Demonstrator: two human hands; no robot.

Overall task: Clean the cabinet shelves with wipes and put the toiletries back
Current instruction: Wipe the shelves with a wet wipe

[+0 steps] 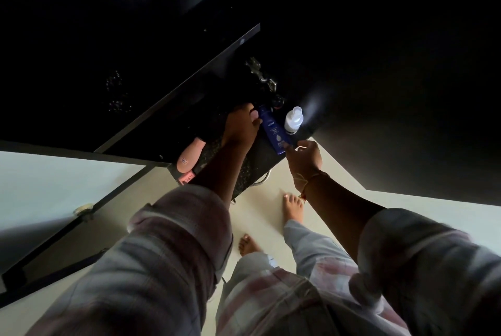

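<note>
Pinching the base of the blue lotion bottle (pixel 273 129), the right grip (pixel 303 158) holds it over the dark shelf (pixel 260 158). The left grip (pixel 241 125) touches its cap end; whether it clasps, I cannot tell. The plastic looks light, stiff and slippery: better held mid-body.

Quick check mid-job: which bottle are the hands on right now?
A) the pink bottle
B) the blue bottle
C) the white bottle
B: the left hand holds the blue bottle near its top, and the right hand pinches its bottom end.
</note>
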